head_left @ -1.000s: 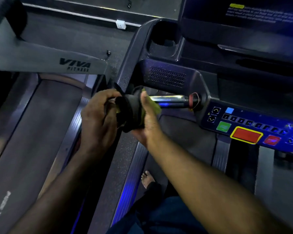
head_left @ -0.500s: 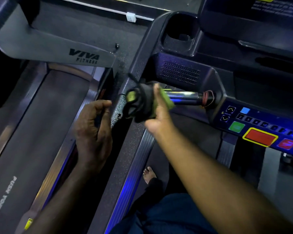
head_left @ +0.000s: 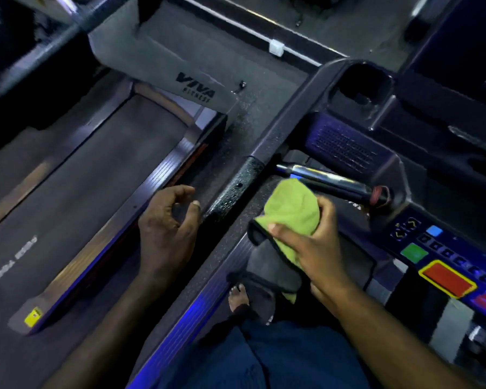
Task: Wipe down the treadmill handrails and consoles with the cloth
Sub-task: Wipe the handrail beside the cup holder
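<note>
My right hand (head_left: 310, 249) grips a green cloth (head_left: 292, 209) with a dark underside, held just below and clear of the chrome pulse-grip bar (head_left: 323, 176). That bar runs from the side handrail to the console (head_left: 443, 259), which has a green, a red and several small blue buttons. The black textured side handrail (head_left: 233, 189) runs diagonally between my two hands. My left hand (head_left: 166, 228) hovers left of it with fingers curled apart, holding nothing.
A neighbouring treadmill belt (head_left: 76, 209) with a grey "VIVA FITNESS" upright (head_left: 163, 71) lies on the left. A cup holder (head_left: 362, 85) sits in the console top. My bare foot (head_left: 237, 297) stands on the deck beside a blue-lit side rail (head_left: 185, 324).
My right hand has pulled the cloth off the end of the chrome bar and down toward me. My left hand has let go of the cloth and drifted left of the handrail.
</note>
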Demonstrator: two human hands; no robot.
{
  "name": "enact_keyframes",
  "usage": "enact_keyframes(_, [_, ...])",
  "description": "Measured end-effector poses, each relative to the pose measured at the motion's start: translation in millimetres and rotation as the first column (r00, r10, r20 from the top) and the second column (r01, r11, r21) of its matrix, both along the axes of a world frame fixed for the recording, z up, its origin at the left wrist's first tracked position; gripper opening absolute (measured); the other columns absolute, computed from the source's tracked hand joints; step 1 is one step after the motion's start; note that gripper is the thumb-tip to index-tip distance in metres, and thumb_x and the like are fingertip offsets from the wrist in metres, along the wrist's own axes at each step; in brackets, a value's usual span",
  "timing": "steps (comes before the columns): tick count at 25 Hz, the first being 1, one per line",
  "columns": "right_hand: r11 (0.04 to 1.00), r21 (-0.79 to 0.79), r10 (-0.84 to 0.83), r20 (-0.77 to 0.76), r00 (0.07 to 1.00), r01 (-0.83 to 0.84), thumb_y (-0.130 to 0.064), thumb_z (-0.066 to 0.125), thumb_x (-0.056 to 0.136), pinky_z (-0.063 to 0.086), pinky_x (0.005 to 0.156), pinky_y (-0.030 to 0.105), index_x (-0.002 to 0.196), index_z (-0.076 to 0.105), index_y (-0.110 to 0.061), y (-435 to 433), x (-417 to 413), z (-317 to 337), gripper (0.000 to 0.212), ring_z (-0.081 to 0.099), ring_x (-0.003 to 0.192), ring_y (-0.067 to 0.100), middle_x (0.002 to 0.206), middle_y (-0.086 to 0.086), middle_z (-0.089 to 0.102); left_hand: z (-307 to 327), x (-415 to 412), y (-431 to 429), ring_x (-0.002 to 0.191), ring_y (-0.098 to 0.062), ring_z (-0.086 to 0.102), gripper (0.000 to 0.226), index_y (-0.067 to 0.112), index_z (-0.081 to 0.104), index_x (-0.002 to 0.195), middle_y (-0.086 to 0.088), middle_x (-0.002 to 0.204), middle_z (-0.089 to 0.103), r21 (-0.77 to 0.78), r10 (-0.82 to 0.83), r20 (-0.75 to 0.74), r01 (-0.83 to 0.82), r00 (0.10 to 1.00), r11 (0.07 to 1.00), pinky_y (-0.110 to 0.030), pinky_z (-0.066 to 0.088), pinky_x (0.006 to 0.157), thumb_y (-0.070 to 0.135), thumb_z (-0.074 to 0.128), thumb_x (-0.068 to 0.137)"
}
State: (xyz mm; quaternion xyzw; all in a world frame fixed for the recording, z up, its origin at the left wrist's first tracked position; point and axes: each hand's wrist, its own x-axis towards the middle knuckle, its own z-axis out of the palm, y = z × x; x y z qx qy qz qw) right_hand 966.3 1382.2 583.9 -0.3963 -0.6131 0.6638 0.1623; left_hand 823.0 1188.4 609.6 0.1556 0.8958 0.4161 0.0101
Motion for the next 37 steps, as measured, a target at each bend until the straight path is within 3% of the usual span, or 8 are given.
enact_keyframes(3, [0.708, 0.664, 0.261, 0.071, 0.963, -0.241, -0.049, 0.094, 0.069, 0.041, 0.118, 0.036, 0.141, 0.053, -0.021, 19.8, -57.3, 10.0, 0.087, 0.049, 0.14, 0.023, 0.156, 0.006, 0.045, -4.2, 9.2, -32.7, 0.101, -0.013, 0.068, 0.021, 0.014, 0.074, 0.114, 0.002, 0.109, 0.073, -0.046, 0.066, 0.026, -0.065, 0.997, 0.997, -0.021, 0.051, 0.095, 0.01, 0.075, 0.093])
enact_keyframes(8, [-0.039, 0.788, 0.391, 0.578, 0.717, -0.614, -0.07, 0.035, 0.102, 0.02, 0.126, 0.059, 0.153, 0.048, -0.035, 36.1, -126.5, -24.4, 0.063, 0.032, 0.153, 0.032, 0.166, 0.005, 0.036, -6.2, 31.4, -54.4, 0.103, -0.004, 0.062, 0.021, 0.01, 0.074, 0.114, 0.003, 0.112, 0.071, -0.093, 0.204, 0.007, -0.203, 0.979, 0.975, -0.001, 0.035, 0.095, 0.008, 0.076, 0.093])
enact_keyframes(14, [0.05, 0.855, 0.365, 0.465, 0.806, -0.516, -0.046, 0.054, 0.097, 0.041, 0.106, 0.047, 0.12, 0.072, -0.027, -9.0, -144.9, -29.5, 0.035, 0.058, 0.122, 0.031, 0.136, 0.005, 0.064, -13.9, 79.4, -66.8, 0.101, -0.006, 0.06, 0.016, 0.01, 0.072, 0.112, -0.003, 0.111, 0.072, -0.106, 0.482, -0.035, -0.483, 0.875, 0.869, -0.002, 0.035, 0.094, 0.009, 0.07, 0.096])
enact_keyframes(20, [-0.26, 0.886, 0.78, 0.427, 0.458, -0.385, -0.047, 0.054, 0.102, 0.051, 0.095, 0.046, 0.133, 0.068, -0.03, 40.9, -161.6, -27.6, 0.039, 0.064, 0.115, 0.032, 0.137, 0.005, 0.065, -17.2, 123.8, -61.9, 0.101, -0.011, 0.061, 0.014, 0.008, 0.071, 0.11, -0.001, 0.109, 0.069, -0.089, 0.627, -0.119, -0.638, 0.77, 0.765, -0.008, 0.039, 0.098, 0.008, 0.069, 0.096])
enact_keyframes(24, [0.068, 0.884, 0.473, 0.379, 0.795, -0.462, -0.044, 0.057, 0.099, 0.045, 0.104, 0.048, 0.128, 0.07, -0.029, -1.9, -139.0, -46.6, 0.035, 0.061, 0.12, 0.03, 0.137, 0.003, 0.065, -18.8, 136.7, -63.1, 0.101, -0.013, 0.062, 0.014, 0.008, 0.071, 0.11, 0.004, 0.109, 0.066, -0.056, 0.668, -0.125, -0.677, 0.734, 0.733, -0.009, 0.04, 0.098, 0.005, 0.071, 0.096])
enact_keyframes(28, [-0.385, 0.87, 0.777, 0.486, 0.401, -0.309, -0.052, 0.055, 0.101, 0.042, 0.109, 0.049, 0.139, 0.065, -0.027, 20.4, -145.3, -34.6, 0.046, 0.062, 0.119, 0.033, 0.141, 0.009, 0.062, -20.2, 138.5, -79.7, 0.104, -0.019, 0.065, 0.016, 0.01, 0.07, 0.112, -0.002, 0.111, 0.069, -0.063, 0.594, -0.102, -0.601, 0.798, 0.797, -0.019, 0.045, 0.098, 0.006, 0.072, 0.097])
enact_keyframes(33, [0.119, 0.898, 0.275, 0.381, 0.883, -0.424, -0.042, 0.058, 0.099, 0.042, 0.112, 0.052, 0.137, 0.065, -0.023, -25.1, -123.4, -58.2, 0.043, 0.056, 0.128, 0.036, 0.144, 0.012, 0.059, -26.5, 142.4, -142.5, 0.108, -0.026, 0.064, 0.022, 0.011, 0.07, 0.117, -0.006, 0.115, 0.069, -0.07, 0.552, -0.062, -0.556, 0.831, 0.828, -0.039, 0.05, 0.1, 0.023, 0.063, 0.099])
enact_keyframes(37, [-0.354, 0.842, 0.687, 0.53, 0.498, -0.408, -0.06, 0.044, 0.105, 0.041, 0.114, 0.05, 0.145, 0.06, -0.022, -0.7, -122.5, -28.5, 0.057, 0.056, 0.129, 0.038, 0.146, 0.016, 0.057, -33.9, 143.3, -189.7, 0.117, -0.022, 0.062, 0.025, 0.015, 0.069, 0.121, -0.001, 0.122, 0.069, -0.07, 0.392, 0.007, -0.391, 0.92, 0.918, -0.038, 0.048, 0.104, 0.027, 0.058, 0.101])
